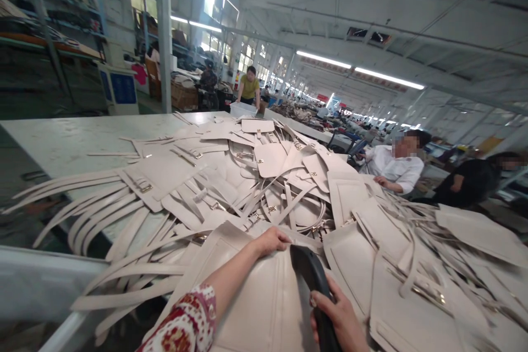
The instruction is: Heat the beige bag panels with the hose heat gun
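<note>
My right hand (336, 313) is wrapped round the handle of a black hand-held tool (311, 269) with a long curved body and a rounded head; its exact kind does not show. The head is close over a beige leather bag panel (251, 297) in front of me. My left hand (270, 242) reaches across that panel, its fingers closed at the far edge, just left of the tool's head. Around both hands lie heaped beige bag pieces (346, 198) with long straps (103, 220) and gold-coloured buckles (144, 187).
The heap covers much of a pale table (61, 143), and straps hang over its left edge. A person in white (396, 168) sits on the right beside someone in black (470, 181). Beyond the table, a person in a yellow-green top (249, 88) leans over a white bin (242, 109).
</note>
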`<state>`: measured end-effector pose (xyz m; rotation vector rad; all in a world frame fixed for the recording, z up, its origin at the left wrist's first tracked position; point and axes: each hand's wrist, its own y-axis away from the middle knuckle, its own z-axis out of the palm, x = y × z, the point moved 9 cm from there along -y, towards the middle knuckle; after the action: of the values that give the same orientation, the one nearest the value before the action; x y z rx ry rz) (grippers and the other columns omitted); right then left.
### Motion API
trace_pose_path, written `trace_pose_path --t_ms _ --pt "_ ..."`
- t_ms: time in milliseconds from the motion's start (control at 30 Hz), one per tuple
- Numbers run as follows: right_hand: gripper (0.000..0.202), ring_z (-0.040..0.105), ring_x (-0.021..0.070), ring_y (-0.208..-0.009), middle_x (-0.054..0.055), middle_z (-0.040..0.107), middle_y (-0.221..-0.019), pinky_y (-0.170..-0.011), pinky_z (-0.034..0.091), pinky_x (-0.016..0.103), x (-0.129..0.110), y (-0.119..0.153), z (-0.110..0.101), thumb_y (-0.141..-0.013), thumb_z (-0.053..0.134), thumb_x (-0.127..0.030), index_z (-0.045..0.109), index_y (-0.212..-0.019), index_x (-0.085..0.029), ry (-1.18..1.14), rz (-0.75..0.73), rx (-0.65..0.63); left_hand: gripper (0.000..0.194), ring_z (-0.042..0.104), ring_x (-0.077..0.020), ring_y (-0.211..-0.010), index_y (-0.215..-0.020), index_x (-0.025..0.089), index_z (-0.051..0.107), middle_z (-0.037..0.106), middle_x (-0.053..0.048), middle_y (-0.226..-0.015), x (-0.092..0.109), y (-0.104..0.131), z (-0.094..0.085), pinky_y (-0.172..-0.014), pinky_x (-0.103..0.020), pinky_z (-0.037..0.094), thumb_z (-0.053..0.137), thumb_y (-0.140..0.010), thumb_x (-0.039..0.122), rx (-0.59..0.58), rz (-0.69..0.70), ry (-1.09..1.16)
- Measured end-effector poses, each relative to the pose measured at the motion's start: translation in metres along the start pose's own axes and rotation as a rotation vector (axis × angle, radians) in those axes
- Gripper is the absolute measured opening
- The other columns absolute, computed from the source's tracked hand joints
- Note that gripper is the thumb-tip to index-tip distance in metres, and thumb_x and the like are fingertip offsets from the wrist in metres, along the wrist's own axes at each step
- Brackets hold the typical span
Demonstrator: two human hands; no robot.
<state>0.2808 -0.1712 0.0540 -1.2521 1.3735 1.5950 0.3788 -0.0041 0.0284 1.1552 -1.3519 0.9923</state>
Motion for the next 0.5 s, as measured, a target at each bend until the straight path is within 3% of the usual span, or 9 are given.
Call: trace_pose_path --t_ms 133,267,367,500 --pt "0.084 0.052 0.0143 -0.033 -0.005 0.058 -0.049 -0.029 0.042 0.021 -0.003 -0.011 -0.003 -0.062 0.068 -0.046 0.029 -0.128 -0.014 -0.019 -0.043 0.021 0.027 0.051 -0.0140 -0.059 -0.076 0.012 0.072 0.061 -0.001 -0.063 -0.001 0.002 -0.001 -0.059 -0.026 0.039 0.060 -0.053 0.017 0.006 -0.015 0.015" --pt "0.092 0.052 0.0144 -0.030 -0.005 0.057 -0.045 -0.029 0.040 0.020 0.011 -0.006 -0.002 -0.060 0.069 -0.048 0.023 -0.131 -0.012 -0.004 -0.014 -0.032 0.022 0.053 -0.0154 -0.059 -0.071 0.010 0.071 0.062 -0.003 -0.062 -0.005 -0.001 -0.002 -0.060 -0.027 0.040 0.059 -0.054 0.015 0.054 -0.030 0.001" --pt "0.087 0.051 0.0145 -0.028 -0.003 0.058 -0.041 -0.029 0.037 0.019 0.006 -0.006 0.000 -0.064 0.065 -0.049 0.025 -0.131 -0.011 0.058 -0.013 -0.019 0.024 0.054 -0.0163 -0.060 -0.074 0.010 0.071 0.063 -0.004 -0.062 -0.004 -0.002 0.003 -0.060 -0.027 0.042 0.055 -0.056 0.013 0.113 -0.031 -0.035" --pt "0.086 0.053 0.0177 -0.032 -0.003 0.059 -0.039 -0.032 0.039 0.022 -0.022 -0.007 -0.004 -0.064 0.064 -0.052 0.027 -0.132 -0.015 0.162 -0.068 0.140 0.027 0.058 -0.0193 -0.074 -0.078 0.013 0.071 0.066 -0.004 -0.073 0.029 0.021 0.001 -0.073 -0.031 0.044 0.052 -0.060 0.011 0.197 0.036 -0.111"
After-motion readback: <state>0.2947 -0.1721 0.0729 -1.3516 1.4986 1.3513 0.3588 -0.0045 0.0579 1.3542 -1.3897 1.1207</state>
